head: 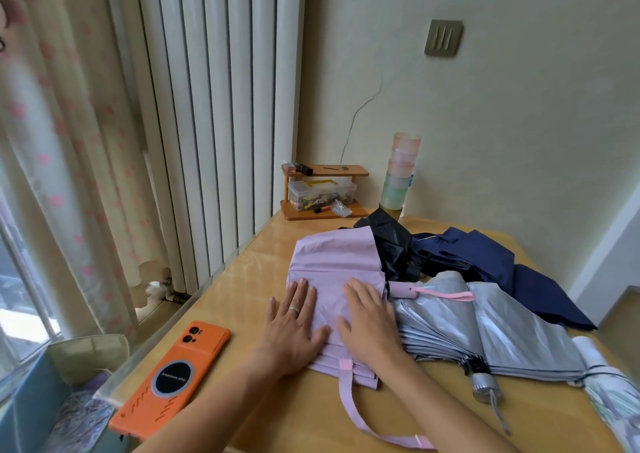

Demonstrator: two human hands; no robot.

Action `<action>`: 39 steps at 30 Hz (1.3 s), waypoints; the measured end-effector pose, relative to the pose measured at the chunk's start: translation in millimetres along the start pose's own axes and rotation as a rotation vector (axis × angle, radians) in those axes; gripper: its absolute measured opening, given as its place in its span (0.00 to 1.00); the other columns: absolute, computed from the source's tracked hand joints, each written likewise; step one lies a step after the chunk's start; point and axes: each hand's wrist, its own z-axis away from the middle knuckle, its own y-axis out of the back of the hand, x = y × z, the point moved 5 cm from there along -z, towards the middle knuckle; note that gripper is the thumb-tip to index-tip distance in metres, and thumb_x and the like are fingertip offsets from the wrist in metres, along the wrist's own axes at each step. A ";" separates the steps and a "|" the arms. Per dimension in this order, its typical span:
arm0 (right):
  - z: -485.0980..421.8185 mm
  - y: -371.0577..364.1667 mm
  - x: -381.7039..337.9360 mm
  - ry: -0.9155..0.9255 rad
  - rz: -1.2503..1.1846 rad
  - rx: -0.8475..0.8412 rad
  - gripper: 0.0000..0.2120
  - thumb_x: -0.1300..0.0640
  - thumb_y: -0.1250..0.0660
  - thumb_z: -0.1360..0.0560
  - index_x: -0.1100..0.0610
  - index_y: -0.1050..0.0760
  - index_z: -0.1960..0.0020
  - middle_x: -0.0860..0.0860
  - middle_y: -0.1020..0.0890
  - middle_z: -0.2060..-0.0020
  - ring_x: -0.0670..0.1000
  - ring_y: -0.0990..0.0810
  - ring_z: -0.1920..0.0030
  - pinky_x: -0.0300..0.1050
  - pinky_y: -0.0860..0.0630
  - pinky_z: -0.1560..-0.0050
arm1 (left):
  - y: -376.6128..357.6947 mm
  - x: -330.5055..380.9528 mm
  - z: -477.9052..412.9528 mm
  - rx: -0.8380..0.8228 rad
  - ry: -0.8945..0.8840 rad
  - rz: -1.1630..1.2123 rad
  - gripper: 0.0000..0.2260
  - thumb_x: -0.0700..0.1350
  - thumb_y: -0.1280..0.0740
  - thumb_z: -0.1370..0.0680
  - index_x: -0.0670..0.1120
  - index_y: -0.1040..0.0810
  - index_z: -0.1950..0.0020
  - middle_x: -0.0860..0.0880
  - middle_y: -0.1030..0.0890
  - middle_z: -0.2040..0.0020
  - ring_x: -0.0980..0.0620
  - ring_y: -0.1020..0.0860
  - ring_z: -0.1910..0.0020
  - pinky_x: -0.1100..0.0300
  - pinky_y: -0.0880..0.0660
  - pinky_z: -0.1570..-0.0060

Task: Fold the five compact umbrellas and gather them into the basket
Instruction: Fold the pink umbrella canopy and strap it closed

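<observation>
A lilac compact umbrella (332,262) lies on the wooden table (242,279), its fabric laid flat in pleats and its closing strap (349,404) trailing toward me. My left hand (294,328) presses flat on the fabric's left part, a ring on one finger. My right hand (370,321) lies flat beside it on the right part. To the right lie a silver umbrella (502,334), a navy one (485,262), a black one (391,237) and a white patterned one (609,390). The lilac umbrella's handle (401,291) with a pink loop points right.
An orange phone (173,376) lies at the table's left front. A small wooden shelf (322,189) with a clear box and a stack of pastel cups (400,172) stand at the back by the wall. Left of the table are a radiator, curtains and a bin on the floor.
</observation>
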 end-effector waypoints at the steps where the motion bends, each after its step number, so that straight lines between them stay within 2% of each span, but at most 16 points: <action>1: -8.9 8.0 -0.3 0.010 -0.031 0.070 0.25 0.51 0.37 0.21 0.56 0.32 0.25 0.52 0.30 0.25 0.57 0.32 0.26 0.56 0.32 0.31 | 0.7 0.4 0.2 0.002 0.001 0.002 0.35 0.66 0.53 0.18 0.52 0.64 0.17 0.52 0.68 0.19 0.52 0.68 0.20 0.44 0.62 0.21; 3: -30.1 27.7 5.6 -0.059 -0.158 0.213 0.18 0.58 0.34 0.24 0.60 0.25 0.35 0.58 0.22 0.39 0.62 0.24 0.38 0.56 0.26 0.40 | 1.0 1.2 0.9 0.004 -0.003 0.000 0.35 0.66 0.53 0.18 0.52 0.64 0.17 0.52 0.68 0.19 0.52 0.68 0.20 0.43 0.62 0.21; 4: -41.9 36.5 12.7 -0.137 -0.214 0.251 0.18 0.59 0.34 0.24 0.62 0.25 0.36 0.59 0.22 0.39 0.63 0.24 0.39 0.57 0.25 0.41 | 1.4 1.3 1.4 0.005 -0.004 0.000 0.35 0.66 0.53 0.18 0.51 0.64 0.17 0.52 0.68 0.19 0.51 0.68 0.20 0.43 0.61 0.21; 6: -65.7 51.8 29.6 -0.286 -0.302 0.278 0.23 0.56 0.33 0.23 0.62 0.29 0.30 0.60 0.25 0.34 0.62 0.26 0.35 0.57 0.27 0.39 | 2.2 1.8 2.4 0.007 -0.007 0.005 0.36 0.66 0.53 0.18 0.51 0.64 0.17 0.52 0.68 0.19 0.51 0.68 0.20 0.42 0.60 0.21; 9: -98.3 58.7 49.9 -0.434 -0.604 0.159 0.36 0.44 0.33 0.24 0.58 0.40 0.22 0.57 0.26 0.30 0.61 0.26 0.32 0.57 0.28 0.33 | 2.3 2.5 2.4 0.011 -0.019 0.006 0.36 0.66 0.54 0.18 0.51 0.65 0.17 0.51 0.68 0.19 0.51 0.69 0.20 0.41 0.60 0.21; 12: -114.5 59.6 54.4 -0.482 -0.813 0.081 0.38 0.44 0.30 0.23 0.56 0.40 0.20 0.56 0.28 0.27 0.58 0.28 0.30 0.50 0.29 0.34 | 2.3 2.1 3.0 0.009 -0.025 0.008 0.36 0.66 0.54 0.18 0.51 0.64 0.17 0.51 0.68 0.19 0.51 0.69 0.20 0.41 0.60 0.21; 16: -109.7 63.9 42.6 -0.369 -0.949 0.129 0.34 0.49 0.26 0.23 0.55 0.35 0.22 0.52 0.29 0.27 0.53 0.29 0.28 0.46 0.31 0.34 | 1.2 2.3 2.9 0.020 -0.013 0.011 0.36 0.66 0.52 0.18 0.50 0.63 0.17 0.51 0.66 0.18 0.50 0.67 0.20 0.40 0.59 0.21; 18: -97.5 69.2 32.9 -0.253 -0.962 0.182 0.26 0.54 0.27 0.22 0.55 0.29 0.26 0.48 0.26 0.31 0.49 0.29 0.30 0.44 0.32 0.34 | 1.2 2.8 2.5 0.026 -0.017 0.023 0.36 0.66 0.52 0.18 0.50 0.62 0.17 0.50 0.66 0.18 0.50 0.67 0.19 0.40 0.59 0.21; 22: -51.4 73.1 20.3 -0.118 -0.954 0.221 0.09 0.59 0.29 0.22 0.52 0.18 0.43 0.43 0.17 0.44 0.44 0.21 0.40 0.44 0.26 0.35 | 2.9 2.3 2.4 0.064 -0.017 0.054 0.37 0.66 0.50 0.18 0.51 0.61 0.17 0.52 0.65 0.18 0.52 0.65 0.19 0.41 0.58 0.21; 24: -21.3 63.1 21.7 -0.082 -0.951 0.196 0.05 0.57 0.29 0.23 0.50 0.16 0.49 0.43 0.15 0.50 0.44 0.18 0.44 0.46 0.23 0.40 | 4.9 1.0 2.2 0.092 -0.025 0.103 0.37 0.66 0.48 0.19 0.52 0.58 0.16 0.55 0.62 0.18 0.53 0.63 0.19 0.44 0.58 0.21; 26: 9.8 48.4 25.2 -0.058 -0.933 0.156 0.07 0.51 0.31 0.25 0.49 0.16 0.53 0.45 0.14 0.53 0.48 0.17 0.48 0.50 0.22 0.46 | 10.9 -1.2 2.9 0.164 -0.031 0.224 0.34 0.65 0.46 0.21 0.51 0.46 0.18 0.55 0.48 0.18 0.51 0.52 0.18 0.47 0.52 0.21; 28: 35.7 33.1 30.9 -0.061 -0.969 0.107 0.06 0.52 0.32 0.26 0.51 0.16 0.55 0.48 0.15 0.55 0.50 0.17 0.51 0.51 0.22 0.48 | 20.4 -8.1 6.6 0.262 -0.009 0.485 0.26 0.61 0.45 0.23 0.49 0.34 0.28 0.51 0.29 0.29 0.50 0.33 0.29 0.49 0.38 0.28; 31: 56.6 20.9 38.1 -0.106 -1.077 0.093 0.06 0.54 0.31 0.26 0.57 0.21 0.54 0.50 0.17 0.58 0.51 0.18 0.52 0.46 0.24 0.47 | 28.8 -17.6 13.5 0.332 0.061 0.823 0.12 0.51 0.38 0.19 0.50 0.33 0.38 0.56 0.24 0.44 0.65 0.27 0.43 0.56 0.30 0.36; 34: 60.5 17.7 41.7 -0.192 -1.217 0.116 0.15 0.53 0.30 0.28 0.59 0.27 0.46 0.52 0.16 0.55 0.54 0.17 0.47 0.42 0.24 0.45 | 36.4 -21.8 18.2 0.328 0.100 0.971 0.10 0.45 0.38 0.16 0.52 0.33 0.36 0.58 0.22 0.41 0.70 0.26 0.42 0.72 0.31 0.42; 36: 60.5 16.8 41.8 -0.225 -1.242 0.106 0.17 0.54 0.29 0.26 0.55 0.30 0.41 0.54 0.13 0.52 0.52 0.16 0.45 0.43 0.24 0.43 | 39.0 -26.8 19.7 0.360 0.117 0.981 0.09 0.51 0.39 0.17 0.53 0.25 0.38 0.56 0.21 0.41 0.67 0.26 0.41 0.71 0.31 0.43; 39: 62.4 16.9 41.1 -0.228 -1.205 0.087 0.14 0.61 0.31 0.20 0.53 0.30 0.37 0.52 0.12 0.52 0.48 0.16 0.46 0.42 0.24 0.43 | 43.2 -32.7 20.7 0.418 0.122 1.000 0.19 0.60 0.41 0.24 0.51 0.18 0.45 0.52 0.22 0.40 0.65 0.27 0.41 0.71 0.33 0.42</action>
